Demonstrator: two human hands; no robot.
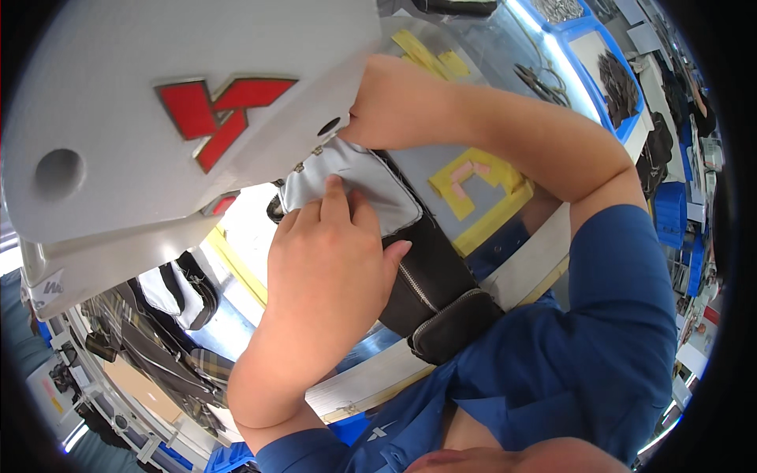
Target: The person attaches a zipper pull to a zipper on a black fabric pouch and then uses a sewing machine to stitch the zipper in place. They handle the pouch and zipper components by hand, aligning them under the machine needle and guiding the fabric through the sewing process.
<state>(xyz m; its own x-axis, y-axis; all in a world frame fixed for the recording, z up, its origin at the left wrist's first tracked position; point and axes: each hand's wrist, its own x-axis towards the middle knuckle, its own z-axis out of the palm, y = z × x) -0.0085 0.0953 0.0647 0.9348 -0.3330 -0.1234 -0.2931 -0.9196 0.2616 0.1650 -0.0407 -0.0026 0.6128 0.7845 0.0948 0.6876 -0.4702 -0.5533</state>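
My left hand [327, 252] lies with fingers stretched out, pressing on a silver-grey lining panel [386, 197]. Its thumb sticks out to the right, over the black part of the same work piece. That black zippered bag piece [434, 256] extends toward my body, ending in a rounded zipped section. Beyond it, my right hand [398, 102] bends in at the far edge of the lining, close against the white sewing machine head [292, 47]. The machine hides most of its fingers, and what they grip cannot be made out. The needle area is hidden too.
Yellow tape [465, 217] marks the table on the right. Scissors [544, 83] lie farther back, near a blue bin [623, 87] of dark pieces. Other black-and-white bag pieces [181, 292] sit left of the machine, above plaid fabric [134, 339]. The table's pale edge [528, 272] runs before me.
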